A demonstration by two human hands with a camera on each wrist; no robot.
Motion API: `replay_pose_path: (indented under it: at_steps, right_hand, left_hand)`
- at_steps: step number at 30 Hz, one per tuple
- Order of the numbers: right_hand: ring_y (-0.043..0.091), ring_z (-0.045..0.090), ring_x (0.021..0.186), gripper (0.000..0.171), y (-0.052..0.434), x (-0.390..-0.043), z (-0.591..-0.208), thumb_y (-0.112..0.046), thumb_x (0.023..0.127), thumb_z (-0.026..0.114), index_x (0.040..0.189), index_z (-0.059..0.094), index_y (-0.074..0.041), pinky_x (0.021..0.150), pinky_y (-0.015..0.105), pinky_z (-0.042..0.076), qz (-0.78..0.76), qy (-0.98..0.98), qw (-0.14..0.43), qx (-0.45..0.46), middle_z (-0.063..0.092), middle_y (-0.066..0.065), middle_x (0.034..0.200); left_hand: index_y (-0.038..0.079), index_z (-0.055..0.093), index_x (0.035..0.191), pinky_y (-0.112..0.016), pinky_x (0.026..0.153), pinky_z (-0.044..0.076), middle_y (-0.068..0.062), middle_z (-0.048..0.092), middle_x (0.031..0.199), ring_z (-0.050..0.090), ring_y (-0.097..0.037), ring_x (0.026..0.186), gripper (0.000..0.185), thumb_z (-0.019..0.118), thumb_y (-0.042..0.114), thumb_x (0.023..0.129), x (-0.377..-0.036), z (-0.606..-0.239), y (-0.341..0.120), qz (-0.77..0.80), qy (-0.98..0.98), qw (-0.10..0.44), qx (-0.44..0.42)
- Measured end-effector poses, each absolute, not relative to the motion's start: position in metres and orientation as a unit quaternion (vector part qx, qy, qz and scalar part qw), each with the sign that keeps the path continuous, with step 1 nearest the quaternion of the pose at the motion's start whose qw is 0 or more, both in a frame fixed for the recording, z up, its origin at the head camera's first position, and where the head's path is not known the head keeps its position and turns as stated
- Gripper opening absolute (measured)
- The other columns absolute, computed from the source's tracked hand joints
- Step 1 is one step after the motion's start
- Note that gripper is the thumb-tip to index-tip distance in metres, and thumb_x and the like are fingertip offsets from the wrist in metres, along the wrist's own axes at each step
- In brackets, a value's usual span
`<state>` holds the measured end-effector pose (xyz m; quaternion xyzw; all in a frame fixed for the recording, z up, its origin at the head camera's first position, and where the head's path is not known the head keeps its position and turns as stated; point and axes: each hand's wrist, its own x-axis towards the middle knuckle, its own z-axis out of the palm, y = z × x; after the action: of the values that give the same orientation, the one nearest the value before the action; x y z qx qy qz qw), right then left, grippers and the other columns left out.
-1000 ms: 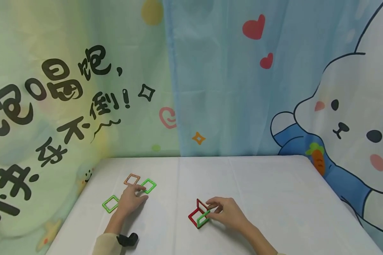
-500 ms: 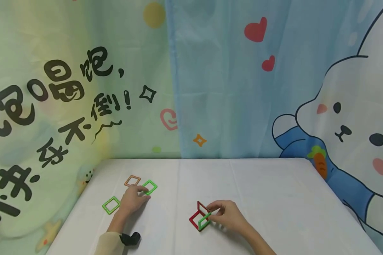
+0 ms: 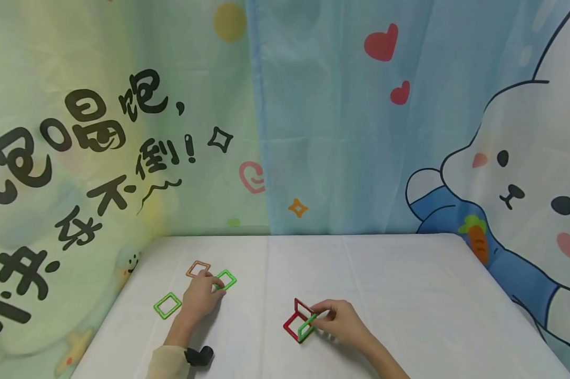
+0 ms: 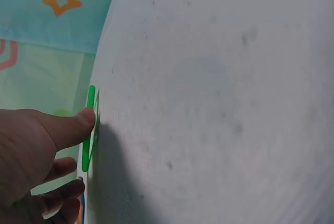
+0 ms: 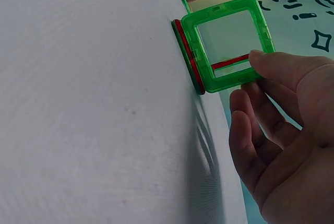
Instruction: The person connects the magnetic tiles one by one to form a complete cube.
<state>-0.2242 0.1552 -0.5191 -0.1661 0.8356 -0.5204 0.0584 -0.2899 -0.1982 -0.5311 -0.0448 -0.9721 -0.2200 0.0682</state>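
Right hand point(image 3: 344, 322) pinches a green frame point(image 3: 306, 327) by its upper edge, thumb on the near rim in the right wrist view; the other fingers point(image 5: 250, 145) are loosely spread below it. This frame stands upright on the table point(image 3: 408, 295), its lower edge against a flat red frame point(image 3: 292, 323). A second red frame point(image 3: 302, 308) stands tilted at the far side of the flat one, touching it. The group sits near the table's middle, close to the front edge.

Left hand point(image 3: 200, 296) lies on the table at left, fingers curled, thumb and fingertips grasping the near corner of another green frame point(image 3: 226, 279), which lies flat. Left wrist view shows the thumb point(image 4: 73, 127) pressed on that frame's rim point(image 4: 90, 130). An orange frame point(image 3: 198, 268) lies flat just beyond the hand; a third green frame point(image 3: 167, 305) lies flat just to its left, apart from it.

Printed curtain point(image 3: 337, 116) behind the table.
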Motion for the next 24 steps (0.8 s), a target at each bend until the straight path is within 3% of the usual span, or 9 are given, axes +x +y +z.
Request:
replay_pose_path:
  at_steps: [5, 10, 17, 24]
  right_hand:
    - [0.013, 0.06, 0.067, 0.025, 0.156, -0.223, -0.521, -0.008, 0.082, 0.076, 0.103, 0.07, 0.003, 0.053, 0.024, 0.046, -0.51, 0.843, 0.055, -0.161, 0.07, 0.005, 0.094]
    - [0.013, 0.059, 0.066, 0.024, 0.157, -0.225, -0.521, -0.008, 0.082, 0.076, 0.104, 0.07, 0.002, 0.052, 0.024, 0.046, -0.507, 0.847, 0.057, -0.152, 0.07, 0.003, 0.093]
    - [0.011, 0.059, 0.065, 0.026, 0.159, -0.226, -0.521, -0.01, 0.083, 0.076, 0.104, 0.07, 0.004, 0.051, 0.024, 0.045, -0.519, 0.838, 0.061, -0.159, 0.07, 0.004, 0.093]
    - [0.013, 0.059, 0.065, 0.026, 0.158, -0.225, -0.521, -0.01, 0.082, 0.076, 0.104, 0.07, 0.002, 0.051, 0.024, 0.045, -0.508, 0.844, 0.058, -0.159, 0.07, 0.003, 0.093]
  left_hand:
    - [0.01, 0.074, 0.093, -0.044, 0.076, 0.05, -0.008, 0.064, 0.1, 0.062, -0.027, 0.093, 0.012, 0.076, 0.019, 0.085, -0.284, -0.526, -0.191, -0.237, -0.967, 0.083, -0.048]
    - [0.007, 0.075, 0.097, -0.039, 0.067, 0.05, -0.005, 0.07, 0.095, 0.064, -0.02, 0.083, 0.013, 0.072, 0.018, 0.089, -0.279, -0.522, -0.184, -0.284, -0.951, 0.111, -0.046]
    - [0.003, 0.075, 0.094, -0.034, 0.061, 0.052, -0.006, 0.072, 0.084, 0.066, -0.017, 0.073, 0.011, 0.07, 0.012, 0.09, -0.277, -0.523, -0.175, -0.303, -0.931, 0.194, -0.063]
    - [0.0, 0.075, 0.089, -0.024, 0.053, 0.048, -0.003, 0.069, 0.074, 0.058, -0.008, 0.061, 0.007, 0.071, 0.006, 0.088, -0.268, -0.52, -0.16, -0.353, -0.895, 0.261, -0.076]
